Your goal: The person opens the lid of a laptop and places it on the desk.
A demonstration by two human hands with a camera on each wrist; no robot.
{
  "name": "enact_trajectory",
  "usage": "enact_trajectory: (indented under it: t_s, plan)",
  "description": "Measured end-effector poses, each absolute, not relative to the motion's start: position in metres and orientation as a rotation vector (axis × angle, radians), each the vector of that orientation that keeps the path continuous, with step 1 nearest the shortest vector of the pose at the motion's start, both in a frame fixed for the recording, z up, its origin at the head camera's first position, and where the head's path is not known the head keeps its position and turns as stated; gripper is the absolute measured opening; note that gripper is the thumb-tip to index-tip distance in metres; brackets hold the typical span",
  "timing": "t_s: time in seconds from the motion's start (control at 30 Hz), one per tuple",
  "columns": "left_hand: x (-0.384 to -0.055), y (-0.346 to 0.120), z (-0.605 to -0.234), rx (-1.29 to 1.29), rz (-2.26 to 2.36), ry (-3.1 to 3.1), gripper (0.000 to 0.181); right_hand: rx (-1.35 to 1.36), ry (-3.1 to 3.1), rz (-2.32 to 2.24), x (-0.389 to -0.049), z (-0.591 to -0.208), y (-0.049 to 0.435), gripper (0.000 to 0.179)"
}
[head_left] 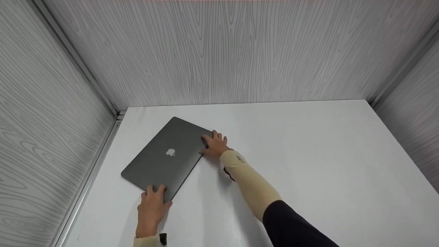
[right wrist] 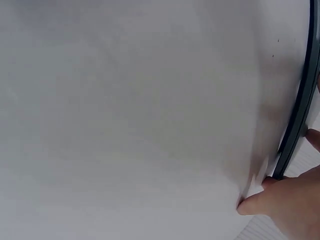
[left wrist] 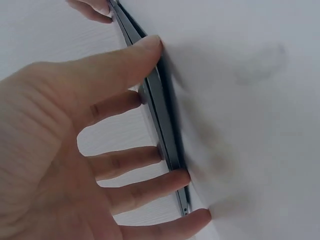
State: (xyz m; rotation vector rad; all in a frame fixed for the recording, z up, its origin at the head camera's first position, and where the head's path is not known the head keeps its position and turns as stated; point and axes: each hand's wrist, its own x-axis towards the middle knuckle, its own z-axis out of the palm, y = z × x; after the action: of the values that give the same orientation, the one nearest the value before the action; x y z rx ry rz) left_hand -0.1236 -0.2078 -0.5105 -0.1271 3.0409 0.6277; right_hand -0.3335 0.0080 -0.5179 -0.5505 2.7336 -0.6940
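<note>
A closed dark grey laptop (head_left: 161, 164) with a pale apple logo lies turned at an angle on the white table, left of the middle in the head view. My left hand (head_left: 151, 211) grips its near corner, fingertips on the lid and thumb against the side. At the right corner, my right hand (head_left: 216, 145) holds the laptop with fingers spread around the edge. The left wrist view shows the laptop's thin edge (left wrist: 162, 110) between thumb and fingers. In the right wrist view, only part of the right hand (right wrist: 295, 202) appears beside the edge.
The white tabletop (head_left: 308, 161) stretches to the right of the laptop. A grey wood-grain panel (head_left: 223, 51) stands behind it, with similar panels at left (head_left: 44, 120) and right (head_left: 415, 103). A metal rail (head_left: 87, 178) runs along the left table edge.
</note>
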Motion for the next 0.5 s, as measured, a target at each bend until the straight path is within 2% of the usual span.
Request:
enact_trajectory:
  t_s: [0.5]
  plan:
    - [-0.1242,-0.2063,-0.5117,-0.206,0.736,3.063,0.053,-0.488,2.711,-0.656,-0.3383,-0.5118,0.006,0.074]
